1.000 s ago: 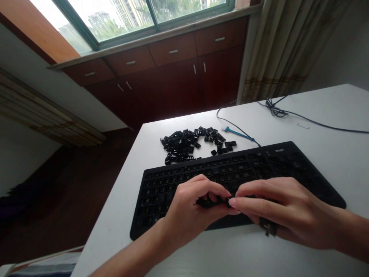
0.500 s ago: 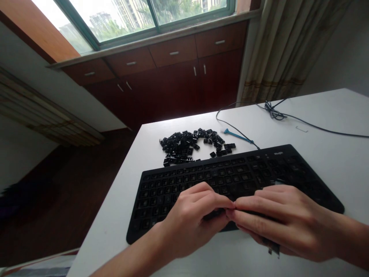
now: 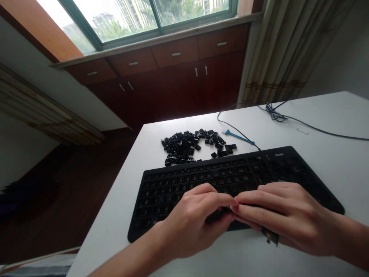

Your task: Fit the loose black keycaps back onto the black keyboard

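Note:
A black keyboard (image 3: 230, 177) with its keycaps removed lies on the white table (image 3: 323, 154). My left hand (image 3: 193, 219) and my right hand (image 3: 282, 215) meet fingertip to fingertip over its front edge, both closed on a long black keycap (image 3: 215, 216) that is mostly hidden by the fingers. A small dark tool (image 3: 271, 236) pokes out under my right palm. A heap of loose black keycaps (image 3: 193, 144) lies behind the keyboard.
A blue keycap puller (image 3: 238, 136) lies beside the heap. The keyboard's black cable (image 3: 302, 123) runs across the table to the right. Dark wooden cabinets (image 3: 173, 77) stand under the window, and a curtain (image 3: 285, 50) hangs at the right.
Both hands have pressed closer together over the keyboard's front edge, hiding more of the long keycap. The view has shifted slightly.

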Demonstrator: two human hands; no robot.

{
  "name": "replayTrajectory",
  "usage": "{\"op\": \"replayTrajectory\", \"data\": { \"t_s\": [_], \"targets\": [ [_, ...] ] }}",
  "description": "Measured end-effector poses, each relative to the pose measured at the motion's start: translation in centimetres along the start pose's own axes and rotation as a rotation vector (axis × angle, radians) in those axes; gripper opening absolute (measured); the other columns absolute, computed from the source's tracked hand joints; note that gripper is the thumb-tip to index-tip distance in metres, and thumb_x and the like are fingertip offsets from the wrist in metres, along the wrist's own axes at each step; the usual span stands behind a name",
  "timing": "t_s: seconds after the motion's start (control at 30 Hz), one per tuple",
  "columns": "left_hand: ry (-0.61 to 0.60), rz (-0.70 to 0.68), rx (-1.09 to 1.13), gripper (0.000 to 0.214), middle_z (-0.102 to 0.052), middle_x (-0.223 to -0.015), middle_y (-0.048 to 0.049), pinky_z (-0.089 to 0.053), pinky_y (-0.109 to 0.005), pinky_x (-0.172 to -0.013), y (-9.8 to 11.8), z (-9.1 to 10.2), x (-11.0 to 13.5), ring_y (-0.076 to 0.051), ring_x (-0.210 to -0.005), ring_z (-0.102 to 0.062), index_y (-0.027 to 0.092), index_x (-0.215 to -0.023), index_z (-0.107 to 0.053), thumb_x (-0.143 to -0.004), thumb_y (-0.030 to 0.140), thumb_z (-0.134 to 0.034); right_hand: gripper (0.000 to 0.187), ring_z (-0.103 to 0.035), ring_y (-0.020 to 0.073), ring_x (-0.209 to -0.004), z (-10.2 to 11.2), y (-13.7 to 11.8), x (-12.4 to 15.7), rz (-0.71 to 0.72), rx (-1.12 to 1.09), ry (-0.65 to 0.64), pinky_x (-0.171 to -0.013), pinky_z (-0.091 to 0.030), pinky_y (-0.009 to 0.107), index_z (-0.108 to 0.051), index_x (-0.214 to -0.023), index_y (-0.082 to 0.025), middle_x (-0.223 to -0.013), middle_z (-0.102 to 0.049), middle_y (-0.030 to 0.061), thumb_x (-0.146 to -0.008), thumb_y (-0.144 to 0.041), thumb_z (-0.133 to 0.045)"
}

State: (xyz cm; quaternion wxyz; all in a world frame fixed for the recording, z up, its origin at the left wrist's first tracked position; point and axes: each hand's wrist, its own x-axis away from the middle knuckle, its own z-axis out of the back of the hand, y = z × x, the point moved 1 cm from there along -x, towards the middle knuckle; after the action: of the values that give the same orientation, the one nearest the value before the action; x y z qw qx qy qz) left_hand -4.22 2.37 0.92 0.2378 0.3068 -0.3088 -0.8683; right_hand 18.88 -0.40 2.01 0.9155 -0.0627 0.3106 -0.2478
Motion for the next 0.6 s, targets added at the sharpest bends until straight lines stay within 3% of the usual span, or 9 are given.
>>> {"op": "replayTrajectory", "data": {
  "t_s": [0.2, 0.33, 0.6],
  "targets": [
    [0.017, 0.122, -0.074, 0.026, -0.073, -0.105, -0.0025, -0.054, -0.029, -0.082, -0.3, 0.4, 0.0, -0.015, -0.089, -0.063, 0.020, -0.114, -0.062, -0.089, 0.017, -0.067, 0.029, -0.072, 0.0191, -0.093, 0.0, 1.6, 0.5, -0.109, 0.043, 0.005, -0.075, -0.057, 0.030, -0.064, -0.119, -0.014, -0.114, -0.074, 0.0113, -0.092, -0.007, -0.058],
    [0.021, 0.100, -0.132, 0.017, -0.073, -0.105, -0.0036, -0.054, -0.032, -0.086, -0.6, 0.5, -0.1, -0.017, -0.093, -0.063, 0.020, -0.107, -0.066, -0.091, 0.016, -0.063, 0.038, -0.072, 0.0222, -0.097, -0.1, 2.7, 0.7, -0.152, 0.058, -0.060, -0.082, -0.059, 0.036, -0.066, -0.116, -0.017, -0.119, -0.074, 0.0087, -0.084, 0.000, -0.055],
    [-0.009, 0.056, -0.205, 0.011, -0.071, -0.104, -0.0046, -0.054, -0.033, -0.083, -0.4, 0.6, -0.3, -0.017, -0.089, -0.062, 0.019, -0.096, -0.069, -0.092, 0.016, -0.060, 0.051, -0.073, 0.0226, -0.102, -0.3, 3.6, -0.5, -0.203, 0.052, -0.135, -0.086, -0.060, 0.037, -0.069, -0.118, -0.020, -0.123, -0.074, 0.0067, -0.076, 0.003, -0.053]
  ]
}}
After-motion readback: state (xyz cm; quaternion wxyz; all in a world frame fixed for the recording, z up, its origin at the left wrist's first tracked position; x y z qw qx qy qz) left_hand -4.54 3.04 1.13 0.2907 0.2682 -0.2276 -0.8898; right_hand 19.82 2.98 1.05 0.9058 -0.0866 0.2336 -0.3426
